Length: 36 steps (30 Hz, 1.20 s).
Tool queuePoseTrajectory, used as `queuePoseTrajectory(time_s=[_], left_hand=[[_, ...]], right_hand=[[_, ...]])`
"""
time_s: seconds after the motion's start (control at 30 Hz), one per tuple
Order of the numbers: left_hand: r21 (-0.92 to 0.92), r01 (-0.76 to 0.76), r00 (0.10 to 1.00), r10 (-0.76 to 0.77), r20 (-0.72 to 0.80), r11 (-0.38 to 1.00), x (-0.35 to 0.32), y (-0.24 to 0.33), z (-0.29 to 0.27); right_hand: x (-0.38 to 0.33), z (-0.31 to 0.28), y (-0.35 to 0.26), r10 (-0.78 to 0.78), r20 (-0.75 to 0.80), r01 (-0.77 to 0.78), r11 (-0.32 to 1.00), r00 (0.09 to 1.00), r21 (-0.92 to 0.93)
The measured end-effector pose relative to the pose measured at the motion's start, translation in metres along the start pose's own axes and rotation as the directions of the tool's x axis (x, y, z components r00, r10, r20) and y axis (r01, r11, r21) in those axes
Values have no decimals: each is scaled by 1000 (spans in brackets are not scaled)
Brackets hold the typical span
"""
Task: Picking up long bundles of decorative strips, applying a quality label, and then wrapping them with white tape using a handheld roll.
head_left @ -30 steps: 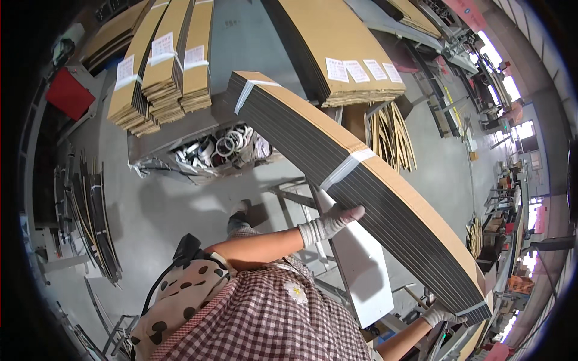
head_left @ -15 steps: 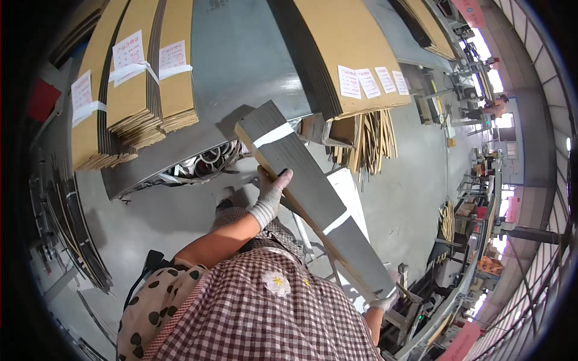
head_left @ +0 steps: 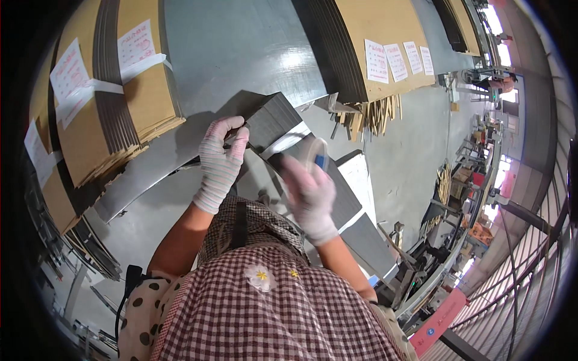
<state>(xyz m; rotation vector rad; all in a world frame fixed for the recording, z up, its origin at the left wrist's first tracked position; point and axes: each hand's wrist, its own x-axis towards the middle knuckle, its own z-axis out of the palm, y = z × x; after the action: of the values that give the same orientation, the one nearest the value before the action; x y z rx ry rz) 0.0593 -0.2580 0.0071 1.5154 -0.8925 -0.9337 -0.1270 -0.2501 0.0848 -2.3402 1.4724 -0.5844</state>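
Left hand (head_left: 221, 159), curled at the upper end of the bundle (head_left: 345, 197), pinch unclear; right hand (head_left: 313, 201), blurred over its side, grip impossible to tell; bundle slantwise beyond the apron (head_left: 259, 319), near the table (head_left: 241, 54)

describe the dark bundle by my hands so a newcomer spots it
Find the big grey tabletop. Near its front edge, a long bundle slants toward the lower right, your left hand at its upper end. Unlike the tan-topped stacks, its upward face is dark grey.
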Motion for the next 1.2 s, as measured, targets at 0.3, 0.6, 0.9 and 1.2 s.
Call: queuePoseTrajectory(time_s=[0.3,0.6,0.9,1.2], left_hand=[[-91,-105,987,115,111,990,10,3,-1],[-183,-122,978,150,148,976,2,-23,10],[-172,-139,980,161,119,975,3,-25,15],[-316,-75,997,71,-25,946,-10,-24,26]], right_hand=[[53,53,-16,24,-23,-27,993,999,-113],[52,64,-7,-63,-62,56,993,996,-106],[60,70,-7,-86,-76,80,994,993,-76],[63,38,-11,-6,31,4,998,999,66]])
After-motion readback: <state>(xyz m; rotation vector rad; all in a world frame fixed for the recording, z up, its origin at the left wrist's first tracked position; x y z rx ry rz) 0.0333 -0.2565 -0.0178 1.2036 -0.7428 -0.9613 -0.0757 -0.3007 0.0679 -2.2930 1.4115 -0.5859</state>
